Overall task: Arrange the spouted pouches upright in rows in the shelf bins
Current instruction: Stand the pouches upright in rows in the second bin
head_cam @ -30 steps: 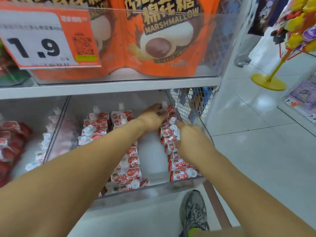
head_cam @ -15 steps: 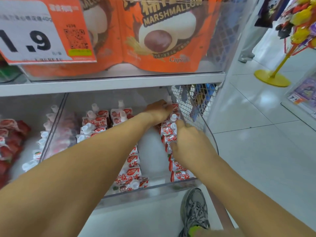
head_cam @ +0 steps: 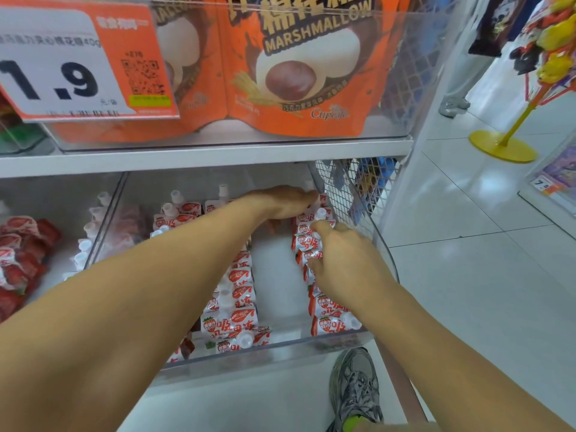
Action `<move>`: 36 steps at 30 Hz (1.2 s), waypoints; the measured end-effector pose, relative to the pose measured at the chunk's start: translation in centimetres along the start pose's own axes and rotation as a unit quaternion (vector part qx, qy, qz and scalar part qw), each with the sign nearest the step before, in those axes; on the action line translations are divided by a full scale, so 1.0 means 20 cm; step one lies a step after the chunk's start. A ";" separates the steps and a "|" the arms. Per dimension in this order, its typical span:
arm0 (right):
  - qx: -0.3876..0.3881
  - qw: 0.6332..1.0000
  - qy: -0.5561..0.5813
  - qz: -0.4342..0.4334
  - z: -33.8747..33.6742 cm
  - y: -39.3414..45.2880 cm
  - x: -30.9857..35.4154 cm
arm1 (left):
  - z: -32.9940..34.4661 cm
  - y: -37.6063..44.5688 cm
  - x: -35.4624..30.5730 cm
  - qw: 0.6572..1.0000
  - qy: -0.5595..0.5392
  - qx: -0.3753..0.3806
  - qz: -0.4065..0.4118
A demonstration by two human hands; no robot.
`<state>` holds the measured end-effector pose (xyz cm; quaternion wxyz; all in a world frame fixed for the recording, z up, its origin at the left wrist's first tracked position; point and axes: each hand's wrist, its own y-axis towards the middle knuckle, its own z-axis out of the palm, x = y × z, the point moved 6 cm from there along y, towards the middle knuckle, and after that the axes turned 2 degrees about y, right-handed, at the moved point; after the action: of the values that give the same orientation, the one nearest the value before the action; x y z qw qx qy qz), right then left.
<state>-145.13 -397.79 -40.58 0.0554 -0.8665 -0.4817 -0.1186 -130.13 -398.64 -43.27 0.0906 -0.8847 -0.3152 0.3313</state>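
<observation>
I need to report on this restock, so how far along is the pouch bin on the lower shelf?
Roughly midway. Done: the right row of pouches stands in line along the bin's right wall. In hand: the left hand and right hand are both on pouches at the far end of that row. Left: the middle row leans unevenly, a fallen pouch lies at the front wall, and a bare lane remains between rows.

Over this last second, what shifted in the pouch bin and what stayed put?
The right hand crept back along the right-hand pouch row, from mid-row towards the left hand, fingers curled over the pouches. Whether it grips one is unclear. The left hand stayed at the back of that row. The middle row, the clear bin and the marshmallow bags are unchanged.
</observation>
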 end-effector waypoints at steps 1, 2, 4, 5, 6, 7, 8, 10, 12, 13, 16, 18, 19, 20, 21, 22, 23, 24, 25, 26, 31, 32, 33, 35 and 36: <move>0.001 1.000 0.002 0.000 0.00 0.00 0.00 | 0.00 0.00 0.00 1.000 -0.006 -0.002 -0.001; 0.003 1.000 0.005 0.004 0.01 0.01 -0.01 | 0.01 0.01 0.01 1.000 -0.016 -0.005 -0.002; 0.009 1.000 0.009 0.010 0.01 0.01 -0.01 | 0.03 0.01 0.02 0.999 -0.043 0.001 -0.011; 0.015 1.000 0.009 0.012 0.02 0.01 -0.01 | 0.05 0.01 0.02 0.997 -0.071 0.011 -0.023; 0.020 1.000 0.009 0.012 0.02 0.01 -0.01 | 0.06 0.01 0.04 0.993 -0.113 0.022 -0.040; 0.023 1.000 0.012 0.012 0.02 0.00 -0.01 | 0.06 0.00 0.05 0.984 -0.166 0.028 -0.058; 0.026 1.000 0.014 0.010 0.02 0.00 -0.02 | 0.07 -0.01 0.06 0.972 -0.221 0.028 -0.073; 0.036 0.999 0.010 0.004 0.02 -0.02 -0.03 | 0.10 -0.01 0.07 0.957 -0.277 0.008 -0.085; 0.054 0.998 0.014 0.004 0.02 -0.05 -0.02 | 0.14 -0.01 0.07 0.960 -0.265 -0.033 -0.079; 0.065 0.998 0.019 0.007 0.02 -0.08 -0.02 | 0.14 -0.01 0.07 0.964 -0.248 -0.058 -0.074; 0.085 0.996 0.033 0.009 0.02 -0.15 -0.02 | 0.11 0.02 0.10 0.972 -0.199 -0.105 -0.065; 0.088 0.995 0.049 0.011 0.01 -0.17 -0.04 | 0.07 0.04 0.14 0.967 -0.199 -0.138 -0.084; 0.088 0.994 0.056 0.011 0.01 -0.17 -0.04 | 0.06 0.04 0.15 0.961 -0.213 -0.154 -0.090; 0.092 0.994 0.059 0.010 0.01 -0.18 -0.04 | 0.05 0.05 0.15 0.959 -0.208 -0.169 -0.090; 0.100 0.993 0.059 0.008 0.02 -0.19 -0.04 | 0.04 0.04 0.14 0.964 -0.176 -0.182 -0.080; 0.108 0.993 0.053 0.005 0.02 -0.20 -0.03 | 0.02 0.03 0.12 0.969 -0.131 -0.197 -0.063; 0.113 0.993 0.044 0.001 0.03 -0.21 -0.02 | 0.01 0.03 0.10 0.972 -0.091 -0.214 -0.045; 0.115 0.993 0.034 -0.002 0.03 -0.22 -0.02 | 0.00 0.03 0.09 0.972 -0.063 -0.223 -0.033; 0.117 0.993 0.025 -0.004 0.03 -0.23 -0.02 | -0.01 0.02 0.08 0.973 -0.044 -0.223 -0.029; 0.121 0.993 0.015 -0.003 0.02 -0.23 -0.02 | -0.01 0.03 0.08 0.976 -0.039 -0.210 -0.034; 0.131 0.991 -0.009 0.008 0.03 -0.22 0.00 | 0.06 -0.02 0.13 0.981 -0.169 -0.059 -0.070; 0.127 0.992 -0.002 0.007 0.03 -0.22 0.00 | 0.08 -0.05 0.14 0.973 -0.216 -0.017 -0.083; 0.121 0.993 0.005 0.005 0.02 -0.23 0.01 | 0.10 -0.08 0.14 0.965 -0.243 0.019 -0.096; 0.102 0.994 0.027 -0.003 -0.02 -0.27 0.00 | 0.11 -0.16 0.16 0.961 -0.249 0.040 -0.117; 0.085 0.995 0.041 -0.009 -0.05 -0.30 0.00 | 0.11 -0.20 0.18 0.962 -0.243 0.034 -0.123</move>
<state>-150.40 -394.86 -39.67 0.1479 -0.8486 -0.4953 -0.1130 -131.40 -393.50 -45.31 0.0810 -0.7282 -0.4227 0.5334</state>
